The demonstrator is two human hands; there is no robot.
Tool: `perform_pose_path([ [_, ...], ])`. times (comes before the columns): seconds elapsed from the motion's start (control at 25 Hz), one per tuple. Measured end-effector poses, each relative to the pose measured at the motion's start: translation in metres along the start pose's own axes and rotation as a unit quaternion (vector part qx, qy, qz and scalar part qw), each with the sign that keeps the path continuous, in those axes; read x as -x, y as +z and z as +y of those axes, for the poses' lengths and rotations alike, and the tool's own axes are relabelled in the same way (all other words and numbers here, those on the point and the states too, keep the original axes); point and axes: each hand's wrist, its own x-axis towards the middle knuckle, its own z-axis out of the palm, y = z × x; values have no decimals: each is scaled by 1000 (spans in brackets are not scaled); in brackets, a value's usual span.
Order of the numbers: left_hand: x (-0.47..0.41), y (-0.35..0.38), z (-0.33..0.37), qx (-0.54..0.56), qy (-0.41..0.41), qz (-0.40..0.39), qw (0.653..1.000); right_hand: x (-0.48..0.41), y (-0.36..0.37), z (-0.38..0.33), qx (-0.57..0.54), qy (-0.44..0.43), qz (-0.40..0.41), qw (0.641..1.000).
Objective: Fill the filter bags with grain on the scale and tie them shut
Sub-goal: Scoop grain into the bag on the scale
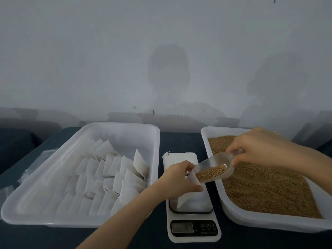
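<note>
Pinching filter bag [186, 193] between left fingers [190, 166], scoop [213, 168] touching

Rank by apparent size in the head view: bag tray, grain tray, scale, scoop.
1. Bag tray and grain tray: look alike; the grain tray is cut off by the frame.
2. Scale.
3. Scoop.

White trays [212, 133], white bags [125, 169], golden-brown grain [260, 191] (tabletop [179, 141] dark blue).

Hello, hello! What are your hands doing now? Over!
Left hand holds bag open over scale. Right hand tips scoop of grain at its mouth. Nothing in the way.
</note>
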Motion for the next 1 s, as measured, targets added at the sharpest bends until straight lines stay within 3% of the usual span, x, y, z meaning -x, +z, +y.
perform_pose_path([
  [0.48,3,1,1,92,10,33,995,-21,-49,-57,234,-88,-17,968],
  [0.68,1,3,-3,78,-19,25,996,-16,-38,-87,356,-166,81,916],
  [0.8,0,3,-5,64,-29,22,997,-13,-27,-89,382,-170,88,904],
  [1.0,-1,4,-7,61,-27,26,997,-4,-28,-76,364,-148,93,915],
])
